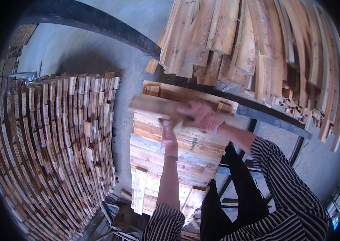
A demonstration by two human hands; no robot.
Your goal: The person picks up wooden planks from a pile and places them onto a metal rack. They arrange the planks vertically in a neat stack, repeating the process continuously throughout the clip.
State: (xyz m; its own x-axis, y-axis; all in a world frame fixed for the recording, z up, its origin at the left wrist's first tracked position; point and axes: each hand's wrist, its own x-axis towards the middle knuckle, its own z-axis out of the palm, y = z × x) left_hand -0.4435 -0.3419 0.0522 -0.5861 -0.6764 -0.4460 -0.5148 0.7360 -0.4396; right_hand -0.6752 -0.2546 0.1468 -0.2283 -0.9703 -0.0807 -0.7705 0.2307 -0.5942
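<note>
A short wooden board (150,105), smeared by motion, lies crosswise above the far part of a stack of planks (154,138). My right hand (204,116), in a pinkish work glove, is closed on the board's right part. At the board's near edge is my left hand (169,138), gloved as well, its fingertips up against the wood. Blur hides whether those fingers grip it. The stack under my hands is made of pale planks set side by side, with small upright-looking pieces (140,188) on its near left corner.
To the left stands a big pile of stacked wood strips (57,140). Long rough planks (254,44) lie on a dark metal frame (278,118) at the far right. A dark beam (93,22) crosses the far left. Scraps (111,213) litter the floor near the stack.
</note>
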